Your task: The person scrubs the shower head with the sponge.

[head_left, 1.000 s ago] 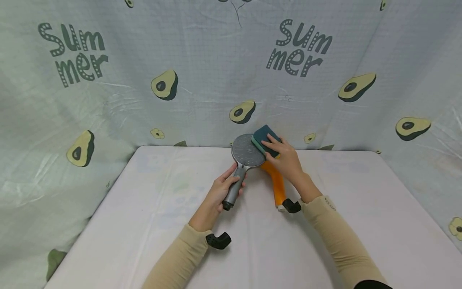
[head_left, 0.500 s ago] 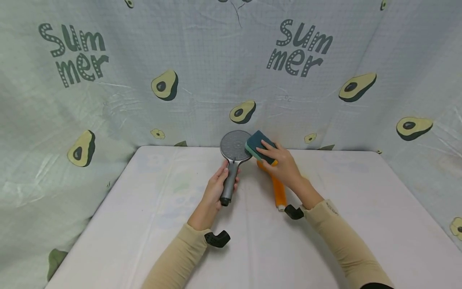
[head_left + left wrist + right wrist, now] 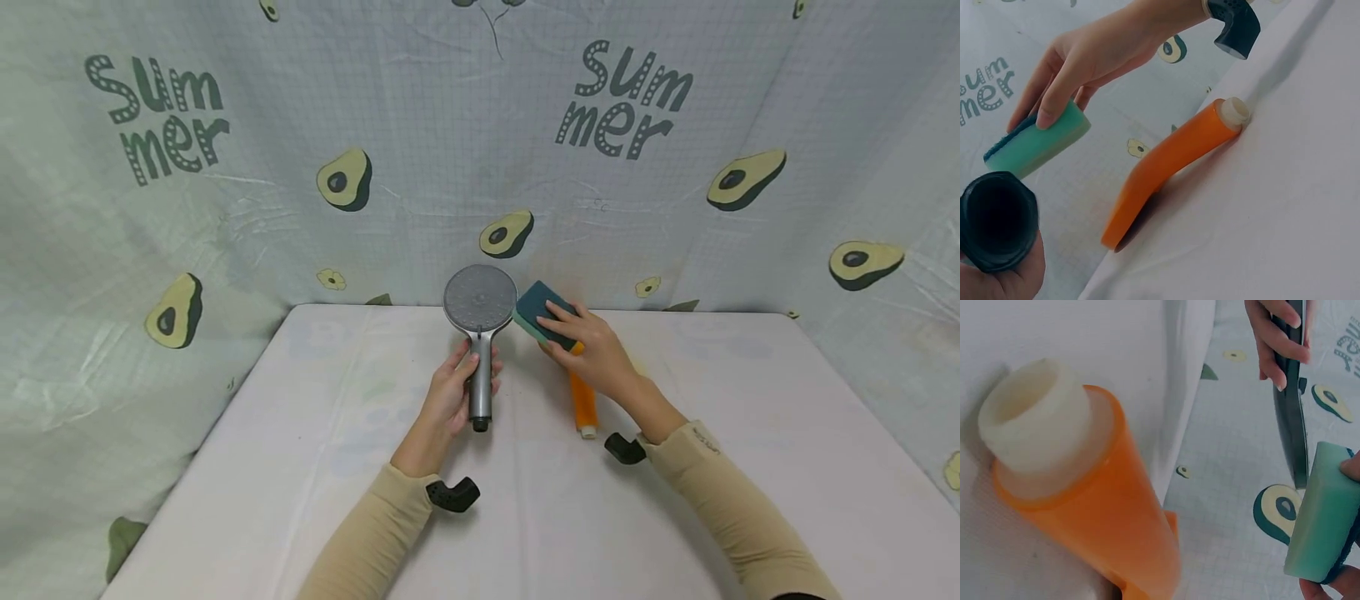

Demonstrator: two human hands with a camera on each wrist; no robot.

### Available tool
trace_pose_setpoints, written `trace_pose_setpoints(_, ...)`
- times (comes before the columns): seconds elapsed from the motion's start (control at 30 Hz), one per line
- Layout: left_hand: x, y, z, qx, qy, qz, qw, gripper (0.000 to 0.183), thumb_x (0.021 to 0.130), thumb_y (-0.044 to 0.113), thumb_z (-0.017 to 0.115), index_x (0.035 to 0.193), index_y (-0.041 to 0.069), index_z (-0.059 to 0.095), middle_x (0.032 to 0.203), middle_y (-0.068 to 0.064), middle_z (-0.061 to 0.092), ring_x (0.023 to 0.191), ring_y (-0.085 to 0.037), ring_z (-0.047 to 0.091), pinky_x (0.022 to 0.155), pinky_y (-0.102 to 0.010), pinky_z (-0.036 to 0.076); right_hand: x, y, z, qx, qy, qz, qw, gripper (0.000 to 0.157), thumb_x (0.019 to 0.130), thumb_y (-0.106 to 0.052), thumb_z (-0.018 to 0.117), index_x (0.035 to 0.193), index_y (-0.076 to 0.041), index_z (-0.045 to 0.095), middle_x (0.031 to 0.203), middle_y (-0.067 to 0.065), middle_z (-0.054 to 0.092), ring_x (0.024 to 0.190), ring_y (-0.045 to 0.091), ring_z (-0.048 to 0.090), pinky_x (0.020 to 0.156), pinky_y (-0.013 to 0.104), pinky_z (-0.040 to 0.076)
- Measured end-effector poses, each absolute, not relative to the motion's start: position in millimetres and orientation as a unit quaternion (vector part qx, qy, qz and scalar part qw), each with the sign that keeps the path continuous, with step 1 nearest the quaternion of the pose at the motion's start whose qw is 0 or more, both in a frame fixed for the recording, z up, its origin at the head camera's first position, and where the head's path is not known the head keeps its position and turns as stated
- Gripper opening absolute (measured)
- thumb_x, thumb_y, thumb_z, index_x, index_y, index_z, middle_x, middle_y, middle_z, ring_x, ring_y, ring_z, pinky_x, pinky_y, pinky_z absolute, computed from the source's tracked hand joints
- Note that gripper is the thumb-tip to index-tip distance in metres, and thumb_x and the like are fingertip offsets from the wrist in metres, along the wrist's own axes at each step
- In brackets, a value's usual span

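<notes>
My left hand (image 3: 450, 396) grips the handle of a grey shower head (image 3: 480, 298), its round spray face turned toward the head camera. My right hand (image 3: 603, 358) holds a sponge (image 3: 542, 315) with a green foam layer (image 3: 1322, 512) and a dark scouring side. The sponge is close to the right edge of the spray face; whether they touch I cannot tell. Below my right hand, an orange shower head (image 3: 1172, 150) lies on the table, its pale threaded end (image 3: 1035, 419) toward the front. In the head view the right hand and sponge hide its head.
A white cloth covers the table (image 3: 420, 517). Behind it hangs a pale curtain (image 3: 420, 108) printed with avocados and lettering. Black curved pieces (image 3: 453, 495) stick out at both wrists.
The grey shower head has moved left and turned more upright in my left hand. The sponge has come away from over its spray face to its right edge, dropping slightly.
</notes>
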State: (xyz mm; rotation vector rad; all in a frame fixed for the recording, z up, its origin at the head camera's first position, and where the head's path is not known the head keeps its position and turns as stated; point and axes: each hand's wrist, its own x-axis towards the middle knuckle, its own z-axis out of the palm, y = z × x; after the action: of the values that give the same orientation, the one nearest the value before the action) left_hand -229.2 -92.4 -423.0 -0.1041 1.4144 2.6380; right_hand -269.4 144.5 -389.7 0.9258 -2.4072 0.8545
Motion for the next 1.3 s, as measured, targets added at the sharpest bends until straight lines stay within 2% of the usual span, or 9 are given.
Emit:
trace_pose_setpoints(0.17,-230.0,-93.6,-424.4,-0.022,0.475,0.877,0.069,0.056,0.11,0.005,0.04,0.163,0.006,0.021,0.151,-0.027,0.046,0.114,-0.02,0.066,0.088,-0.04,0.057,-267.2,146.5,-390.1,0.344,-0.862,0.311,0.206,0.042,0.09,-0.004,0.078,0.131,-0.003,0.07,0.146,0.018,0.055,0.14,0.051,0.039,0.112,0.066,0.031)
trace_pose_setpoints(0.33,-230.6,-94.8,-425.9,-0.015,0.468,0.881,0.063,0.058,0.108,-0.001,0.043,0.162,0.006,0.023,0.145,-0.025,0.053,0.111,-0.017,0.067,0.091,-0.041,0.055,-266.7,147.2,-390.9,0.354,-0.855,0.317,0.209,0.041,0.09,-0.003,0.077,0.131,-0.003,0.07,0.146,0.018,0.055,0.14,0.051,0.039,0.111,0.067,0.031)
trace_pose_setpoints(0.5,-231.0,-96.9,-427.0,-0.012,0.454,0.889,0.057,0.066,0.105,-0.007,0.044,0.162,0.016,0.02,0.138,-0.023,0.056,0.104,-0.022,0.071,0.087,-0.045,0.056,-264.9,147.2,-391.7,0.367,-0.847,0.314,0.221,0.042,0.088,0.0,0.077,0.129,-0.003,0.071,0.144,0.019,0.057,0.137,0.051,0.044,0.107,0.067,0.037)
trace_pose_setpoints(0.63,-230.1,-97.6,-426.4,-0.009,0.446,0.893,0.054,0.081,0.1,-0.015,0.045,0.162,0.024,0.011,0.14,-0.026,0.049,0.102,-0.028,0.072,0.086,-0.053,0.056,-262.1,146.6,-393.9,0.384,-0.838,0.314,0.226,0.043,0.086,0.001,0.079,0.129,-0.003,0.071,0.142,0.019,0.058,0.134,0.049,0.047,0.106,0.064,0.04)
trace_pose_setpoints(0.73,-229.5,-97.7,-424.3,-0.008,0.452,0.891,0.047,0.087,0.098,-0.017,0.047,0.162,0.025,0.008,0.145,-0.032,0.043,0.104,-0.03,0.071,0.087,-0.058,0.054,-259.5,144.9,-395.1,0.399,-0.83,0.318,0.226,0.044,0.085,0.002,0.08,0.129,-0.002,0.071,0.142,0.019,0.058,0.132,0.049,0.049,0.107,0.063,0.039)
trace_pose_setpoints(0.9,-230.5,-98.6,-420.6,-0.024,0.464,0.885,0.029,0.069,0.106,-0.002,0.045,0.161,0.02,0.009,0.15,-0.029,0.04,0.116,-0.035,0.065,0.092,-0.062,0.049,-256.4,139.1,-399.1,0.429,-0.818,0.312,0.224,0.043,0.085,0.002,0.08,0.127,0.0,0.071,0.138,0.022,0.06,0.128,0.051,0.052,0.106,0.062,0.04)
trace_pose_setpoints(1.07,-231.3,-99.6,-419.6,-0.04,0.446,0.894,0.02,0.052,0.113,0.02,0.035,0.161,0.014,0.016,0.151,-0.025,0.041,0.135,-0.045,0.048,0.1,-0.07,0.038,-252.5,134.6,-404.5,0.439,-0.819,0.295,0.223,0.043,0.084,-0.001,0.081,0.126,-0.002,0.073,0.137,0.021,0.062,0.128,0.054,0.051,0.104,0.062,0.042)
trace_pose_setpoints(1.17,-231.6,-99.5,-419.9,-0.042,0.439,0.898,0.009,0.05,0.113,0.022,0.034,0.16,0.013,0.019,0.153,-0.024,0.041,0.137,-0.043,0.047,0.1,-0.069,0.04,-249.7,133.1,-405.8,0.439,-0.818,0.303,0.216,0.043,0.084,-0.001,0.081,0.126,-0.002,0.072,0.138,0.02,0.061,0.128,0.055,0.051,0.105,0.064,0.04)
trace_pose_setpoints(1.3,-232.7,-100.3,-419.9,-0.043,0.431,0.901,-0.006,0.048,0.113,0.02,0.035,0.159,0.012,0.022,0.155,-0.024,0.041,0.136,-0.04,0.049,0.096,-0.061,0.049,-247.3,131.9,-405.2,0.435,-0.821,0.308,0.206,0.043,0.086,-0.002,0.08,0.128,-0.003,0.072,0.139,0.019,0.061,0.127,0.057,0.05,0.104,0.064,0.041)
